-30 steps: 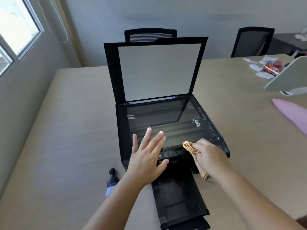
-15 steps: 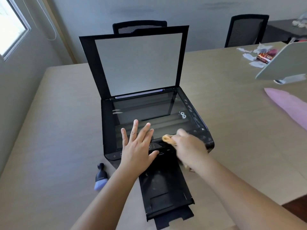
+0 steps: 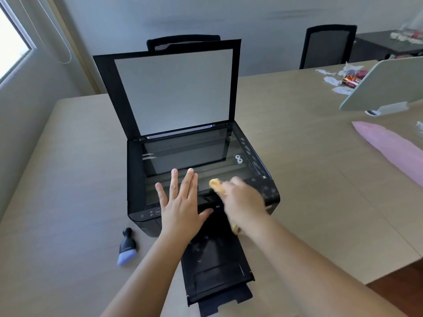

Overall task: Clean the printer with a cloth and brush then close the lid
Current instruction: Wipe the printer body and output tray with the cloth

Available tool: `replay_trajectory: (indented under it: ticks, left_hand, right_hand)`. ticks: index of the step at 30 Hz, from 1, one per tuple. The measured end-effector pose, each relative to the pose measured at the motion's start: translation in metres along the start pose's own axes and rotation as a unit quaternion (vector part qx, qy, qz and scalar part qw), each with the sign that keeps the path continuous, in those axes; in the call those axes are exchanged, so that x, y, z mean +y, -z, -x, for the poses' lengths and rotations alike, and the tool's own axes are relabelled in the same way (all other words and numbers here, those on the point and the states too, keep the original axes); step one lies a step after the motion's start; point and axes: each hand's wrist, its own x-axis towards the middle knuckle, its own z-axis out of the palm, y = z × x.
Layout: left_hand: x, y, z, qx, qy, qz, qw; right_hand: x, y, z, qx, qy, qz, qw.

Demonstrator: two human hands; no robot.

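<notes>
A black printer (image 3: 137,179) stands on the table with its lid (image 3: 174,90) raised upright, baring the scanner glass (image 3: 183,152). My left hand (image 3: 183,202) lies flat, fingers spread, on the front edge of the glass and the control panel. My right hand (image 3: 242,200), blurred, grips a yellow cloth (image 3: 216,186) pressed on the glass near the front right. A small black brush with pale blue bristles (image 3: 127,248) lies on the table left of the printer. The output tray (image 3: 217,266) sticks out toward me.
The wooden table (image 3: 68,179) ends near me at the right. A pink sheet (image 3: 389,147) and a tilted grey panel (image 3: 384,85) are at the right, with crumpled paper and wrappers (image 3: 343,78) behind. Two black chairs (image 3: 327,45) stand beyond.
My right hand with the cloth has slid left along the front of the glass, closer to my left hand. My left hand stays flat on the printer. The view shifted slightly.
</notes>
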Motion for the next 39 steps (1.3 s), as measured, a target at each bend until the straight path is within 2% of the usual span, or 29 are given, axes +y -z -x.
replay_trajectory:
  ticks: [2, 4, 10, 14, 18, 20, 23, 25, 28, 31, 33, 36, 39]
  left_hand:
    - [-0.002, 0.000, 0.000, 0.018, 0.030, 0.021, 0.999]
    - [-0.004, 0.001, 0.000, 0.017, 0.049, 0.028, 0.998]
    - [-0.010, 0.007, 0.000, -0.006, 0.056, -0.004, 0.998]
    - [-0.007, 0.005, 0.002, -0.013, 0.055, 0.006, 0.998]
    - [-0.006, 0.004, 0.001, -0.010, 0.045, 0.016, 0.999]
    - [-0.007, 0.005, -0.001, -0.012, 0.043, 0.009, 0.999]
    - [-0.003, 0.009, -0.003, -0.006, 0.028, 0.013, 1.000]
    - [0.002, 0.008, -0.004, -0.005, 0.003, 0.019, 1.000]
    - [0.011, 0.004, -0.004, -0.014, -0.027, 0.030, 0.999]
    - [0.011, 0.000, -0.006, 0.000, -0.016, 0.062, 0.998]
    - [0.008, -0.001, -0.007, 0.001, -0.002, 0.070, 0.998]
    - [0.007, 0.001, -0.007, 0.000, -0.017, 0.059, 0.998]
    - [0.013, 0.003, -0.006, 0.015, -0.031, 0.062, 0.998]
  right_hand:
    - [-0.028, -0.013, 0.001, -0.012, 0.064, -0.027, 0.998]
    - [-0.035, -0.014, -0.005, -0.015, 0.090, -0.040, 0.995]
    - [0.017, -0.001, -0.016, -0.060, 0.112, -0.040, 0.991]
    - [-0.009, -0.006, -0.013, -0.039, 0.137, -0.084, 0.986]
    - [-0.018, -0.004, -0.019, -0.060, 0.137, -0.071, 0.986]
    - [-0.005, 0.002, -0.020, -0.061, 0.122, -0.026, 0.990]
    - [0.034, 0.017, -0.017, -0.032, -0.015, 0.010, 0.999]
    - [0.049, 0.023, -0.016, -0.014, -0.067, 0.063, 0.996]
    - [0.020, 0.014, -0.016, -0.011, -0.021, 0.030, 0.999]
    - [-0.024, -0.003, -0.016, -0.053, 0.067, -0.032, 0.996]
    - [-0.026, -0.006, -0.019, -0.059, 0.084, -0.045, 0.994]
    - [0.011, 0.001, -0.018, -0.029, 0.047, -0.016, 0.998]
    - [0.069, 0.021, -0.015, 0.001, -0.089, 0.018, 0.996]
